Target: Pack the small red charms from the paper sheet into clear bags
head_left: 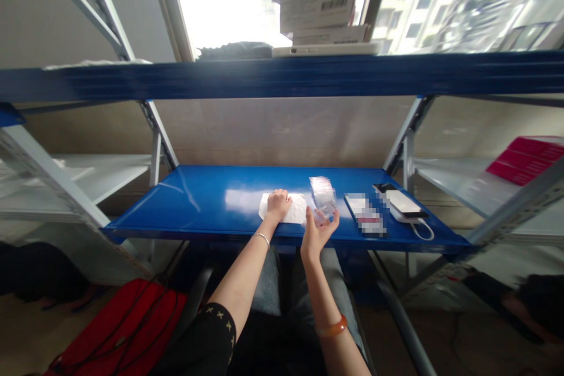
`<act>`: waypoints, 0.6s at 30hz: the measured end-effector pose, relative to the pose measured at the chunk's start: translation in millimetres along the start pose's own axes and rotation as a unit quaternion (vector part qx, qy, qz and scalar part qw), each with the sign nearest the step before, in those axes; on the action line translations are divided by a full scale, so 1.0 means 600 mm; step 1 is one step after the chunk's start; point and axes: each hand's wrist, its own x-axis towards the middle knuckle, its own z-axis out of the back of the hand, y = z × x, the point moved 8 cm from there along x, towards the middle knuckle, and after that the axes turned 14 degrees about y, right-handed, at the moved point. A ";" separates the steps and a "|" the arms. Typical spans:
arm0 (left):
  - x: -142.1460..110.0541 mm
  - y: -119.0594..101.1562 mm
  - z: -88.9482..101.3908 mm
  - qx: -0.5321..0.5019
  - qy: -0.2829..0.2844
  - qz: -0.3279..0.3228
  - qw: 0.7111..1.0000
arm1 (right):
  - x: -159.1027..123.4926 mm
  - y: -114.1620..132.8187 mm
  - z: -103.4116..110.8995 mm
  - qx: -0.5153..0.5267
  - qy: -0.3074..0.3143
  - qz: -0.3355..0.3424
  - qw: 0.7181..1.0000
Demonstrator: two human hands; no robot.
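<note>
The left grip rests open on a white sheet; the right grip, also open, sits just below a clear packet, which a careless nudge could topple.

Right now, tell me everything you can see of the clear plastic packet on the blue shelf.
The clear plastic packet is a small, transparent, glossy sleeve with whitish glare and a slightly crinkled look; any contents are too blurred to tell. It stands tilted upward near the front of the blue metal shelf, right of the white sheet. The right hand is just below it, with its fingers reaching up to its lower end, though it is hard to tell whether they touch it.
</note>
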 end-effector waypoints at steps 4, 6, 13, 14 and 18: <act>-0.001 0.000 0.003 -0.015 -0.001 0.002 1.000 | -0.001 0.002 -0.002 -0.018 0.011 -0.004 1.000; -0.001 0.000 0.004 -0.024 -0.002 0.004 1.000 | -0.002 0.004 -0.002 -0.020 0.015 -0.007 1.000; 0.005 0.006 0.029 -0.082 -0.027 0.023 0.996 | 0.000 0.002 0.003 0.025 0.013 -0.016 0.999; 0.005 0.005 0.037 -0.092 -0.034 0.026 0.995 | 0.001 0.002 0.004 0.025 0.012 -0.014 1.000; -0.021 -0.013 0.075 -0.162 -0.071 0.024 0.984 | 0.007 -0.002 -0.005 0.004 0.047 -0.020 0.999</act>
